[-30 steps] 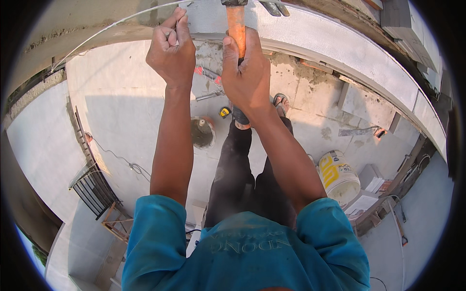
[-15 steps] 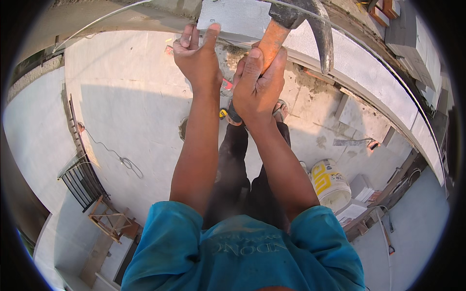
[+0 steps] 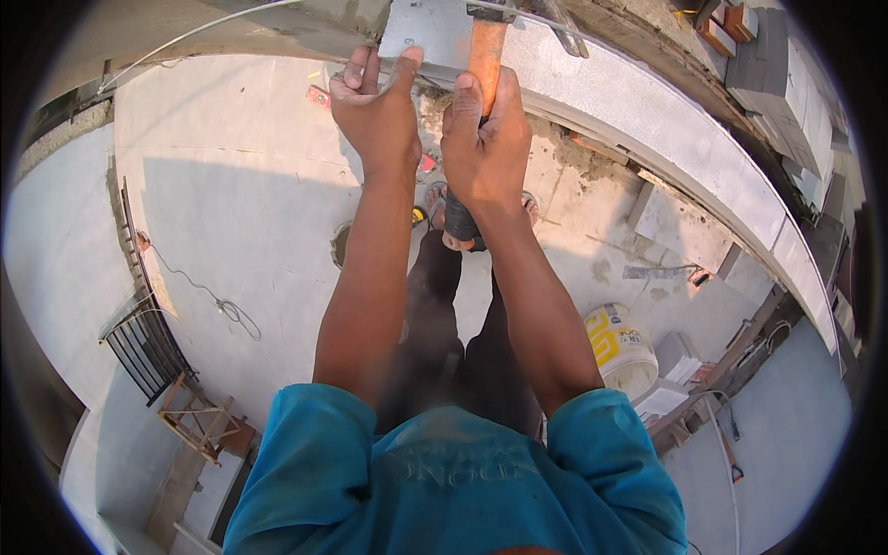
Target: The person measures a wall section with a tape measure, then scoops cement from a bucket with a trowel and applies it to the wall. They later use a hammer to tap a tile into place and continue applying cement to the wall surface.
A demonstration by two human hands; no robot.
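Observation:
With my right hand (image 3: 486,143) I grip a hammer (image 3: 487,57) by its orange handle, whose black lower end hangs below my fist. Its dark head reaches the top edge of the picture, over the right part of a light grey block (image 3: 425,32), and is partly cut off. Against the block's near left edge is my left hand (image 3: 381,116), thumb on its face and fingers curled at its left end. The block sits at the left end of a long pale block wall (image 3: 629,97). Whether the hammer touches the block I cannot tell.
A thin line (image 3: 203,26) curves across the wall top. Stacked blocks (image 3: 772,79) stand at the far right. Below lie a handsaw (image 3: 661,272), a white and yellow bucket (image 3: 624,351), a tape measure (image 3: 419,215) and a cable (image 3: 227,305). A black metal grille (image 3: 148,356) is at left.
The hammer has swung left and upright, its head now over the block and farther up. My right hand has turned with it; my left hand stays at the block's edge.

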